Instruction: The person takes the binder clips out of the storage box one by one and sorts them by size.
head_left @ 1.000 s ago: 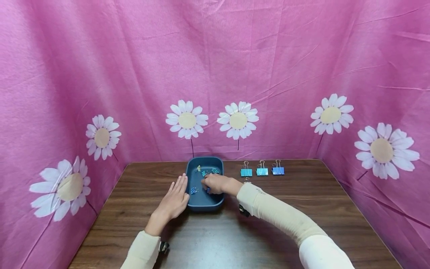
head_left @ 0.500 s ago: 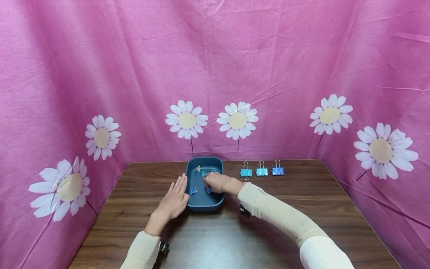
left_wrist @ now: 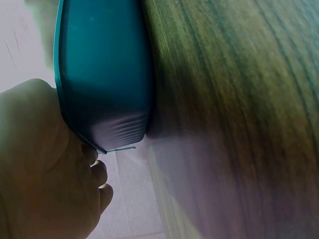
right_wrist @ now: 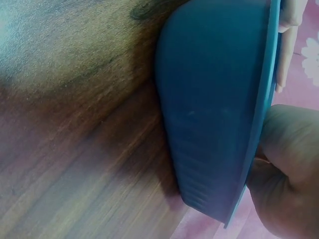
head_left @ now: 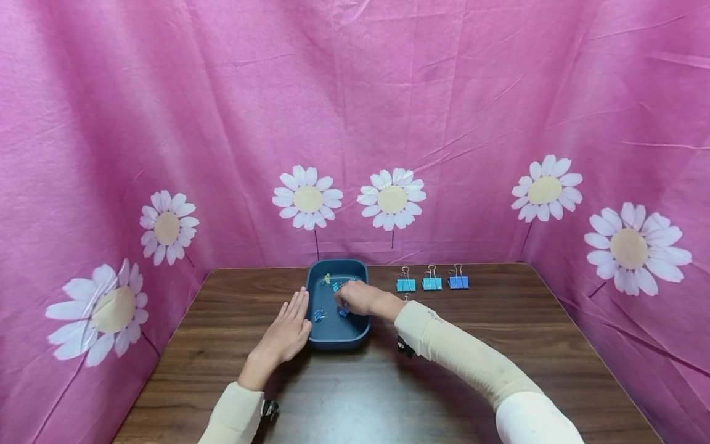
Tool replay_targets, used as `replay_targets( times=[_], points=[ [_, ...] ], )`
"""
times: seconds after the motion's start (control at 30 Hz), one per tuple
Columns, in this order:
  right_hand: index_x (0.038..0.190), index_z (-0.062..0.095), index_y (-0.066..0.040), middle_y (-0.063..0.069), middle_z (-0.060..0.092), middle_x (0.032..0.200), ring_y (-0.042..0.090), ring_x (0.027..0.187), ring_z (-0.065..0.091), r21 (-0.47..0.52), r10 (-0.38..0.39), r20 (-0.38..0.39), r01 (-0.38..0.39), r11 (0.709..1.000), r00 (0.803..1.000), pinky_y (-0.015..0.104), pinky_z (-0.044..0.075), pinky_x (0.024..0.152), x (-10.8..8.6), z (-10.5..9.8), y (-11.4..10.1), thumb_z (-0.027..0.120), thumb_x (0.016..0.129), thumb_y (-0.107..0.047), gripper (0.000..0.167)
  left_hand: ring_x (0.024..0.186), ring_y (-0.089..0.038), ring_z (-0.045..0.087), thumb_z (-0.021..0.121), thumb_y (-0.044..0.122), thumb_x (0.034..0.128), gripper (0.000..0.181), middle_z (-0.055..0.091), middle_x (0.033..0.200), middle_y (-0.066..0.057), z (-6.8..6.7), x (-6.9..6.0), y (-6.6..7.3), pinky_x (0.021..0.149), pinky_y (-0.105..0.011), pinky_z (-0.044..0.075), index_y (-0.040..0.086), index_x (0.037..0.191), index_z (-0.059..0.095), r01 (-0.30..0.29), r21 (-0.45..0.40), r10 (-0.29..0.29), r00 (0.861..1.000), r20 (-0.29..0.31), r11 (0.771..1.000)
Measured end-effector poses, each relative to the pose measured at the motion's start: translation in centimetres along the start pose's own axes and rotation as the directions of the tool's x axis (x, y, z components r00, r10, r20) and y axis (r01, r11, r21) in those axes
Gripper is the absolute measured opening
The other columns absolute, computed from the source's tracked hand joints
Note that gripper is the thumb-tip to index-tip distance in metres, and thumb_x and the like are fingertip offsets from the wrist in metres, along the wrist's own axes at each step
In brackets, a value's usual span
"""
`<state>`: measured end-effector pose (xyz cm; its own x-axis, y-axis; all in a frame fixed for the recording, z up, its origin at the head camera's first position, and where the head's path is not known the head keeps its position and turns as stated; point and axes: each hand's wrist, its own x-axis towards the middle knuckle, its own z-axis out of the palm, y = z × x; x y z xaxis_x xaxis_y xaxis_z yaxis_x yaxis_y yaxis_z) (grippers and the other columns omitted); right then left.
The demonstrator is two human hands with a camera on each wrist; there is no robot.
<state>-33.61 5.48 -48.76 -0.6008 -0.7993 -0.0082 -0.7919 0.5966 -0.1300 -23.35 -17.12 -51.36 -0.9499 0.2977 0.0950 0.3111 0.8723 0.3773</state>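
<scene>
- Sleeves (head_left: 460,351), cream-coloured, cover both forearms; a small dark device (head_left: 269,408) shows at each wrist.
- Wooden table (head_left: 499,345), dark brown, runs beneath both arms and shines in its near part.
- Left hand (head_left: 281,333) lies with straight fingers along the tray's left rim, touching it and grasping nothing.
- Blue-grey tray (head_left: 339,344), deep and round-cornered, stands flat on the table between the two hands, its long side running away from the person.
- Small blue clip (head_left: 319,315) lies in the tray, near its left wall.
- Another blue clip (head_left: 343,312) lies in the tray just under the right fingertips.
- Right hand (head_left: 363,299) reaches over the right rim, fingers bent downward; I cannot tell whether it pinches that clip.
- Teal clip (head_left: 336,287) and yellow clip (head_left: 326,279) sit farther up the tray.
- Wire loop (head_left: 407,296) shows beyond the right wrist.
- Two turquoise binder clips (head_left: 406,285) and a royal-blue binder clip (head_left: 458,282) form a row right of the tray.
- Pink curtain (head_left: 355,92) with white daisies (head_left: 307,198) hangs behind.
</scene>
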Motion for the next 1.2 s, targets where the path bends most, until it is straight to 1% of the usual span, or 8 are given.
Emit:
replay_targets(
  times=[0.13, 0.2, 0.33, 0.5, 0.6, 0.83, 1.0, 1.2],
  points=[
    [0.098, 0.082, -0.012, 0.002, 0.075, 0.100, 0.017, 0.099, 0.071, 0.013, -0.021, -0.024, 0.022, 1.000, 0.999, 0.030, 0.063, 0.086, -0.1, -0.1, 0.1, 0.074, 0.090, 0.005, 0.020, 0.165, -0.040, 0.021, 0.044, 0.016, 0.1093, 0.065, 0.020, 0.177, -0.023, 0.1, 0.0, 0.0, 0.134, -0.058, 0.022, -0.008, 0.166, 0.022, 0.001, -0.002, -0.001, 1.000, -0.001, 1.000],
    [0.098, 0.083, -0.011, 0.003, 0.075, 0.101, 0.019, 0.100, 0.072, 0.012, -0.030, -0.033, 0.030, 0.999, 0.999, 0.030, 0.063, 0.087, -0.2, -0.2, 0.1, 0.073, 0.089, 0.006, 0.022, 0.165, -0.040, 0.021, 0.044, 0.016, 0.1093, 0.065, 0.020, 0.177, -0.023, 0.1, 0.0, 0.0, 0.134, -0.058, 0.022, -0.008, 0.166, 0.022, 0.002, -0.005, -0.002, 1.000, 0.001, 1.000],
    [0.099, 0.084, -0.011, 0.003, 0.074, 0.101, 0.019, 0.099, 0.073, 0.014, -0.027, -0.038, 0.028, 1.000, 0.999, 0.030, 0.063, 0.087, -0.4, -0.1, 0.3, 0.071, 0.089, 0.006, 0.023, 0.165, -0.040, 0.020, 0.044, 0.015, 0.1091, 0.066, 0.020, 0.177, -0.023, 0.2, 0.0, 0.1, 0.134, -0.058, 0.022, -0.008, 0.166, 0.022, 0.001, -0.005, -0.001, 1.000, 0.002, 1.000],
    [0.098, 0.083, -0.012, 0.002, 0.075, 0.101, 0.018, 0.098, 0.073, 0.023, -0.019, -0.053, 0.020, 1.000, 0.998, 0.030, 0.063, 0.087, -0.4, -0.1, 0.4, 0.072, 0.090, 0.004, 0.021, 0.165, -0.039, 0.020, 0.045, 0.015, 0.1089, 0.066, 0.020, 0.177, -0.023, 0.1, 0.0, 0.1, 0.134, -0.057, 0.022, -0.008, 0.166, 0.022, 0.000, -0.006, 0.000, 1.000, -0.006, 1.000],
    [0.097, 0.082, -0.011, 0.003, 0.075, 0.101, 0.018, 0.096, 0.072, 0.037, -0.022, -0.067, 0.025, 0.999, 0.997, 0.029, 0.063, 0.085, -0.5, -0.1, 0.4, 0.072, 0.090, 0.004, 0.020, 0.165, -0.040, 0.020, 0.044, 0.015, 0.1093, 0.066, 0.018, 0.177, -0.022, 0.0, 0.0, 0.1, 0.134, -0.057, 0.021, -0.008, 0.166, 0.021, 0.005, -0.009, -0.005, 1.000, 0.000, 1.000],
    [0.094, 0.083, -0.011, 0.001, 0.075, 0.097, 0.016, 0.093, 0.073, 0.045, -0.042, -0.124, 0.048, 0.998, 0.991, 0.029, 0.063, 0.084, -1.0, -0.2, 0.9, 0.073, 0.087, 0.002, 0.017, 0.166, -0.039, 0.018, 0.043, 0.016, 0.1102, 0.066, 0.017, 0.178, -0.021, 0.0, -0.1, 0.0, 0.135, -0.057, 0.020, -0.006, 0.167, 0.020, 0.014, -0.013, -0.014, 1.000, 0.015, 1.000],
    [0.094, 0.084, -0.012, 0.000, 0.077, 0.099, 0.012, 0.092, 0.072, 0.078, -0.024, -0.160, 0.037, 0.996, 0.987, 0.027, 0.063, 0.082, -1.5, -0.6, 1.3, 0.071, 0.089, 0.001, 0.019, 0.165, -0.039, 0.019, 0.042, 0.018, 0.1101, 0.065, 0.018, 0.178, -0.021, -0.2, -0.1, 0.1, 0.135, -0.056, 0.020, -0.006, 0.167, 0.021, 0.007, -0.003, -0.007, 1.000, 0.011, 1.000],
    [0.098, 0.084, -0.013, -0.001, 0.078, 0.104, 0.009, 0.090, 0.072, 0.154, 0.038, -0.168, -0.012, 0.988, 0.985, 0.026, 0.063, 0.081, -2.5, -1.3, 1.8, 0.070, 0.092, -0.002, 0.019, 0.166, -0.039, 0.018, 0.041, 0.019, 0.1098, 0.065, 0.019, 0.177, -0.022, -0.4, -0.1, 0.0, 0.135, -0.057, 0.020, -0.006, 0.167, 0.023, -0.002, 0.005, 0.002, 1.000, 0.009, 1.000]
  ],
)
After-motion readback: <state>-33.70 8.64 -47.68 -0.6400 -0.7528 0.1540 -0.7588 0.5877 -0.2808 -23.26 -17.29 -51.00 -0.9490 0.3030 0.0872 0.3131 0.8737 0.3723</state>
